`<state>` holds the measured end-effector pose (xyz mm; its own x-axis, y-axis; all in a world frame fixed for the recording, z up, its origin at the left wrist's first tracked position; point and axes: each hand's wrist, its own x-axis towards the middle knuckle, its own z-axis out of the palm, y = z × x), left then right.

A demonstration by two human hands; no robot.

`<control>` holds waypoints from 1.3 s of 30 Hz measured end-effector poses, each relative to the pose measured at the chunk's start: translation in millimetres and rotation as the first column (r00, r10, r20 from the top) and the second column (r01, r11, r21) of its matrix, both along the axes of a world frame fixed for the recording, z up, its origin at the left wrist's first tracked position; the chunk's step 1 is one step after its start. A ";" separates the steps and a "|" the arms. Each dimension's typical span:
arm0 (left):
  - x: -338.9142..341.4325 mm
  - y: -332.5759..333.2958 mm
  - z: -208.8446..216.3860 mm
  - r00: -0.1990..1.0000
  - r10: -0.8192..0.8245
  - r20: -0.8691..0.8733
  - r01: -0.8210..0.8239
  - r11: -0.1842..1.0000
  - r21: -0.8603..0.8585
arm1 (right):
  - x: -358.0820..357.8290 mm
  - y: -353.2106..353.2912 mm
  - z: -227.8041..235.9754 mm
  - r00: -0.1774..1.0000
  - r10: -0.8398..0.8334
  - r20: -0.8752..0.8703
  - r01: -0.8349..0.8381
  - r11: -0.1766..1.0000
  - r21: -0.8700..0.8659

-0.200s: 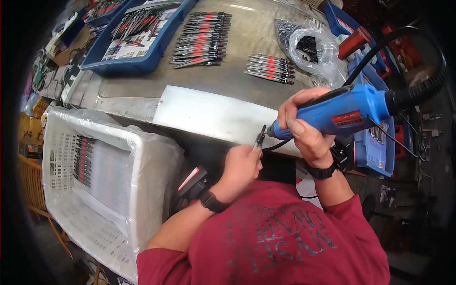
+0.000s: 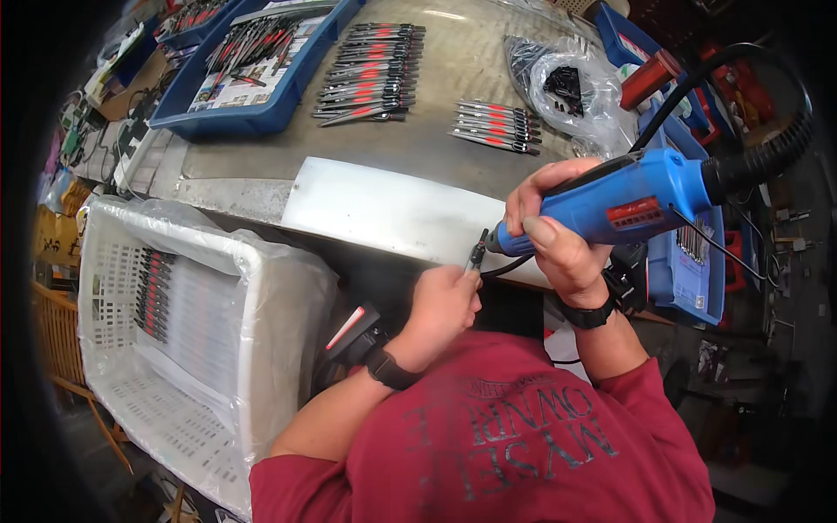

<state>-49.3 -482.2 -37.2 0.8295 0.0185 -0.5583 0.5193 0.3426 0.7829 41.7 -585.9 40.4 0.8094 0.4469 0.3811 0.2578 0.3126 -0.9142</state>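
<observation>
My left hand [image 2: 443, 307] is closed around a pen [image 2: 477, 254], and only its dark upper end with a clip sticks up out of the fingers. My right hand [image 2: 567, 248] grips a blue corded handheld power tool [image 2: 615, 202] with a red label. The narrow nose of the tool points left and sits right beside the pen's upper end; whether they touch I cannot tell. Both hands are above the near edge of the bench, by a white board [image 2: 384, 209].
A lined white basket [image 2: 248, 349] at the left holds a row of pens [image 2: 155, 296]. More grey-and-red pens [image 2: 370, 74] lie on the bench, with a smaller group [image 2: 495, 126] nearer. A clear bag [image 2: 602, 100] of black parts and blue trays [image 2: 231, 120] stand around. The tool's black cable [image 2: 671, 100] arches at right.
My right hand and the power tool have shifted slightly left, bringing the nose closer to the pen. The left hand and pen have stayed put.
</observation>
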 end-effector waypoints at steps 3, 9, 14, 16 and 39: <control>-0.2 0.0 0.3 1.000 -0.001 -0.001 0.001 1.000 0.000 | 0.0 0.1 -1.6 1.000 0.013 -0.010 -0.013 1.000 0.020; -0.2 0.4 0.6 1.000 -0.004 -0.011 0.004 1.000 0.005 | 2.7 -0.3 -3.0 0.997 0.074 -0.032 -0.072 0.995 0.068; 0.0 0.0 0.9 1.000 -0.009 -0.007 0.009 1.000 0.020 | 1.4 -0.1 -3.9 0.997 0.062 -0.046 -0.059 0.996 0.069; 0.1 0.0 1.1 1.000 -0.013 -0.014 0.014 0.999 0.035 | 2.2 0.1 -4.4 0.997 0.059 -0.044 -0.056 0.996 0.067; -1.5 -1.3 -5.0 0.997 0.061 0.044 -0.062 0.998 0.018 | 7.9 22.1 -8.3 0.995 0.017 0.097 0.005 0.977 -0.212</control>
<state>-50.8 -483.5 -42.2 0.8498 0.0803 -0.5209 0.4632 0.3578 0.8108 49.6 -563.9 32.1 0.7698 0.5307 0.3545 0.3483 0.1161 -0.9302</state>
